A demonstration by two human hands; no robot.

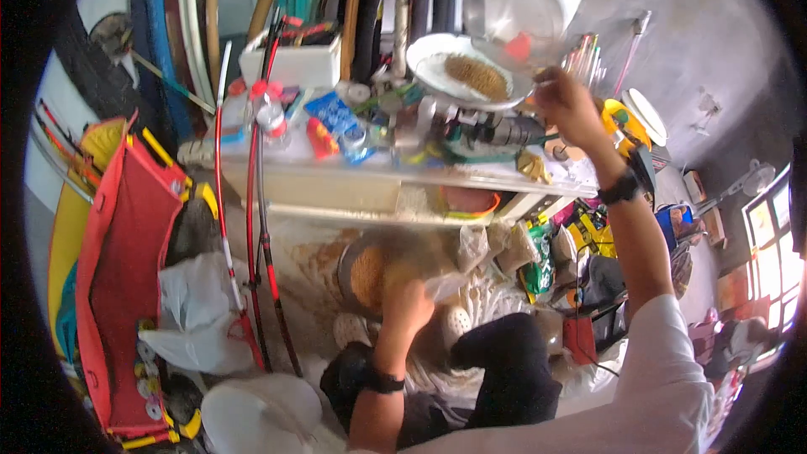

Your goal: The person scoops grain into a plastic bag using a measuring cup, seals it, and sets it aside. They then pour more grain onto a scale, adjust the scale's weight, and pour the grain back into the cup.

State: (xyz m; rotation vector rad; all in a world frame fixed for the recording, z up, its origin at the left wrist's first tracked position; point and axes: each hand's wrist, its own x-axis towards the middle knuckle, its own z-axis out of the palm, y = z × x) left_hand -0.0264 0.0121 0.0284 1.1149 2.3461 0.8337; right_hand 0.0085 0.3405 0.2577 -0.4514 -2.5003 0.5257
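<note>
A: Two hands are at work, yours both. Your right hand [565,99] is raised to the cluttered shelf [353,175], its fingers [546,82] pinched closed on something thin and pale — too small to name. It hangs just beside the rim of a white dish [430,57] that holds a heap of brown grain.

B: And my left?

A: Your left hand [408,303] is low, near your knees, fingers curled closed round a soft clear plastic bag [445,282]. The bag is blurred, so I cannot tell what is in it. Just beside that hand, touching the bag, sits a round bowl [363,273] filled with the same brown grain.

B: What lies around them?

A: Above the white dish, a shiny metal pan [513,8] is tilted toward you, something red showing inside it. Under the dish stands a dark mechanism, part of a scale by the look of it. Left of you, red-and-white rods [223,168] lean upright against the shelf. Further left is a red fabric bag [126,277] with yellow trim, and a crumpled white plastic bag [197,311] on the floor. Each wrist wears a black band.
</note>
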